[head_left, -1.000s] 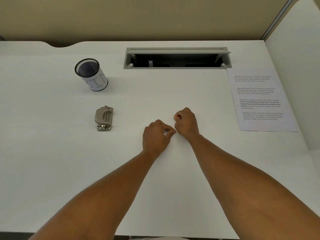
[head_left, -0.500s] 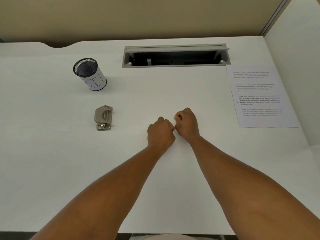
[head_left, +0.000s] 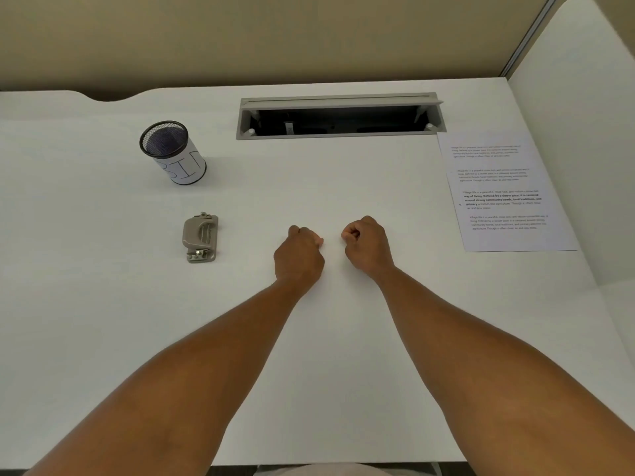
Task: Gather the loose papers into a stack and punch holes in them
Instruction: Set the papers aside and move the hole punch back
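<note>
Printed paper sheets (head_left: pixel 505 194) lie fanned in an overlapping pile at the right side of the white desk (head_left: pixel 103 321). A small grey hole punch (head_left: pixel 201 237) sits left of centre. My left hand (head_left: pixel 299 255) and my right hand (head_left: pixel 367 245) rest as fists on the desk between punch and papers, a small gap apart. Both have curled fingers and hold nothing. Neither touches the papers or the punch.
A black mesh cup (head_left: pixel 173 152) wrapped in a paper label stands at the back left. An open grey cable tray (head_left: pixel 338 116) is sunk into the desk's far side. A white partition (head_left: pixel 577 149) borders the desk on the right, just past the papers.
My two fists touched at the knuckles half a second ago; now they have drawn apart, leaving a gap. The view has tilted slightly.
</note>
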